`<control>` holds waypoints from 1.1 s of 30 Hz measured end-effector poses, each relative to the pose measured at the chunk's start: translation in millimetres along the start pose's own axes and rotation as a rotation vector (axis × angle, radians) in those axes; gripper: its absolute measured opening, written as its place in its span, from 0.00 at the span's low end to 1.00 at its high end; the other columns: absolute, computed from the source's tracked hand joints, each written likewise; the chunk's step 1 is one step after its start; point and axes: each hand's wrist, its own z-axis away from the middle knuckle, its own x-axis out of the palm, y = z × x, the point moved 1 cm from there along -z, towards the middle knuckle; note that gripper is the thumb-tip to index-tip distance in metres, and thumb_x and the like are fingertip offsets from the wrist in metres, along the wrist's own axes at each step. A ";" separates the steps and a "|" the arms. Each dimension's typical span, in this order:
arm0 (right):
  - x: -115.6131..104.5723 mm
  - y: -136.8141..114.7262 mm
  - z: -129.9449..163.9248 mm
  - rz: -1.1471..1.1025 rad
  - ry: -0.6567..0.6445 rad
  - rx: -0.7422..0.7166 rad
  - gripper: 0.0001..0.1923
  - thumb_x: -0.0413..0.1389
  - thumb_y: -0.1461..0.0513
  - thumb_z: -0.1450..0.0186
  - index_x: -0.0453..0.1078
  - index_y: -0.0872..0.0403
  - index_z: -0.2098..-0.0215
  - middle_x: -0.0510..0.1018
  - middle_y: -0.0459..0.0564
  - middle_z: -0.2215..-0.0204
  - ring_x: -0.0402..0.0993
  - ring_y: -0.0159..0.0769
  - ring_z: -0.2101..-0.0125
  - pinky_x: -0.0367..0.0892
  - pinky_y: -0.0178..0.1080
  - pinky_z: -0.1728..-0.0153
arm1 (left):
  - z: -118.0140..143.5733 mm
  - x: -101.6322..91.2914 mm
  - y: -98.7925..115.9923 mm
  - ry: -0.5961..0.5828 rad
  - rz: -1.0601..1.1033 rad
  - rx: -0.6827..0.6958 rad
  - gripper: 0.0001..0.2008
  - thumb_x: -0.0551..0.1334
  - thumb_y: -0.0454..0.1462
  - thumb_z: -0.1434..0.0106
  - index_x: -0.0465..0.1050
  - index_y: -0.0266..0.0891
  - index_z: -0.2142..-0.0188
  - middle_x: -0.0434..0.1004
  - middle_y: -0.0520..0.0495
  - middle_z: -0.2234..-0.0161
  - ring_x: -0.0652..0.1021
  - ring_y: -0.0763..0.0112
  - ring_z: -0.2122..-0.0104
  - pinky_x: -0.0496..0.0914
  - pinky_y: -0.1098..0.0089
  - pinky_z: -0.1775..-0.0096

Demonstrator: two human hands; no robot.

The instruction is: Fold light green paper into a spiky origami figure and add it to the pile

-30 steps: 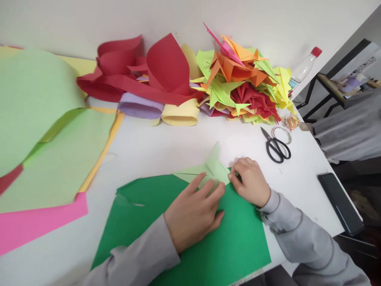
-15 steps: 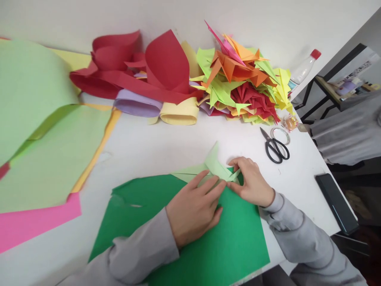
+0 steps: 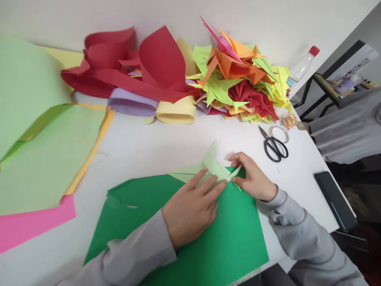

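Left hand: the left hand (image 3: 190, 210) lies flat, palm down, in the lower middle of the frame, fingers stretched out and pressing on the near edge of the folded light green paper (image 3: 212, 167); it grips nothing.
Right hand: the right hand (image 3: 253, 178), just right of centre, pinches a thin pointed flap of the same folded paper between thumb and forefinger.
Folded paper: pale green, partly creased, with one point standing up toward the top of the frame; it sits at the centre, across the upper edge of the dark green sheet (image 3: 208, 238), between the two hands.
Dark green sheet: flat on the white table (image 3: 154, 143), filling the lower middle; the left forearm in a grey sleeve (image 3: 133, 254) rests on it.
Left side: large light green sheets (image 3: 38, 127) overlap a yellow one, with a pink sheet (image 3: 29, 222) at the lower left.
Top centre: curled red paper (image 3: 143, 71), with lilac and pale yellow rolls under it.
Top right of centre: a heap of folded paper shapes (image 3: 238, 83) in orange, lime, red and yellow.
Right side: black scissors (image 3: 275, 145) touching a tape ring (image 3: 279, 133), a clear bottle with a red cap (image 3: 302, 67) behind, and a dark phone (image 3: 335, 200) near the table's right edge.
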 end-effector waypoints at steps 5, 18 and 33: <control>-4.3 3.2 -1.5 -0.072 -0.006 -0.009 0.28 0.51 0.74 0.52 0.62 0.52 0.54 0.68 0.47 0.62 0.65 0.37 0.59 0.62 0.45 0.53 | 1.7 1.7 -0.3 0.000 0.010 0.011 0.12 0.57 0.36 0.36 0.81 0.39 0.62 0.77 0.45 0.51 0.72 0.58 0.51 0.57 0.52 0.40; 0.0 2.7 -2.7 -0.002 0.043 -0.057 0.23 0.57 0.71 0.45 0.64 0.52 0.52 0.70 0.51 0.57 0.67 0.39 0.57 0.63 0.48 0.50 | 1.4 1.0 1.7 -0.008 0.032 0.001 0.11 0.58 0.35 0.36 0.80 0.38 0.61 0.77 0.45 0.50 0.73 0.57 0.51 0.60 0.50 0.41; -4.4 8.8 -2.6 -0.093 0.056 -0.026 0.20 0.58 0.67 0.42 0.65 0.53 0.51 0.72 0.52 0.57 0.68 0.38 0.57 0.65 0.45 0.52 | 1.2 0.0 2.3 -0.003 0.011 0.014 0.11 0.57 0.34 0.37 0.81 0.38 0.64 0.78 0.45 0.51 0.73 0.56 0.51 0.61 0.50 0.42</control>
